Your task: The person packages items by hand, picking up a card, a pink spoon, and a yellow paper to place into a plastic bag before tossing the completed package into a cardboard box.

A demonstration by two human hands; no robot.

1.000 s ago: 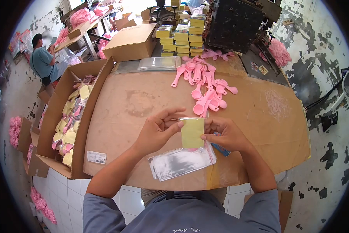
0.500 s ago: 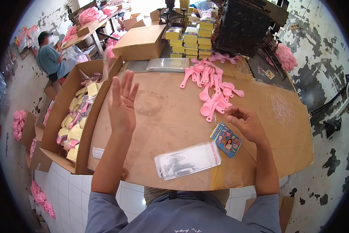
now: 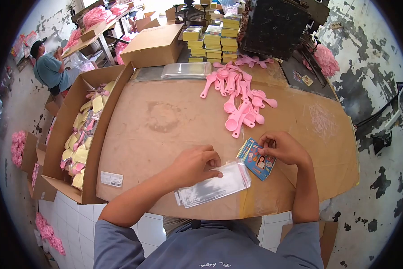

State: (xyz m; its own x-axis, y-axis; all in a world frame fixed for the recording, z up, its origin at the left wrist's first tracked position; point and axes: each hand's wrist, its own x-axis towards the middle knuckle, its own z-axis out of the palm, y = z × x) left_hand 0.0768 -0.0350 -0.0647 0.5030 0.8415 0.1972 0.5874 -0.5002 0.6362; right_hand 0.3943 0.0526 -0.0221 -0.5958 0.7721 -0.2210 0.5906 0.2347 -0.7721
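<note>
My left hand (image 3: 197,167) is over the stack of clear plastic bags (image 3: 215,186) at the table's front edge. Its fingers are curled and stand apart from the thumb, which is at the upper edge of the bags. Just right of the bags lies a small fanned stack of blue printed cards (image 3: 260,167). My right hand (image 3: 284,148) is at the top of that stack, thumb and fingers pinched on a card there. Beyond the cards, a loose pile of pink measuring spoons (image 3: 239,119) spreads toward the back.
On the left, an open carton (image 3: 103,139) holds bagged spoons with yellowish cards. At the back are a closed cardboard box (image 3: 152,45), more clear bags (image 3: 185,70), stacked card bundles (image 3: 212,40) and a black machine (image 3: 275,29). A person (image 3: 51,69) sits at the far left.
My left hand has come down from above the table's left side to the plastic bags. My right hand has lowered onto the card stack. The view has shifted slightly.
</note>
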